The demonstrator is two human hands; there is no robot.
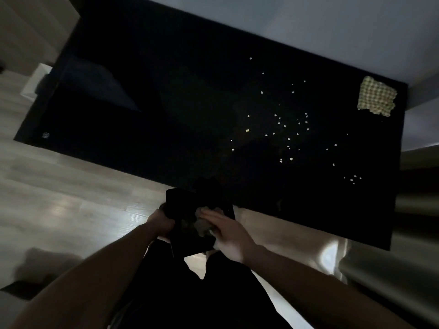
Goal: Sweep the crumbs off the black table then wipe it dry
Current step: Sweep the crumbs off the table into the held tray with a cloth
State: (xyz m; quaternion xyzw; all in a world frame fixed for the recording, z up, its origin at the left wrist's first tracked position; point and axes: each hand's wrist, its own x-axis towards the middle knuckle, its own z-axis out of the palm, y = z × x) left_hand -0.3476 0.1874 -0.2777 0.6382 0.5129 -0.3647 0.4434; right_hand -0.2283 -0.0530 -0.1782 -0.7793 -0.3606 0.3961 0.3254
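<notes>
meanwhile left hand (161, 220) grips a dark tray (190, 224), right hand (225, 233) perhaps clutching cloth; crumbs (285, 129) dot table (166, 127).

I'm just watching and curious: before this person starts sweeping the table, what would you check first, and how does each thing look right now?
1. Crumbs located: ok, scattered over the right half of the black table.
2. Dark tray-like object held at the near table edge: ok, in the left hand.
3. Sweeping cloth ready: cannot tell; the right hand rests on something greyish and blurred.
4. Checkered cloth for drying: ok, lying at the far right corner.
5. Table wetness: cannot tell, too dark.
</notes>
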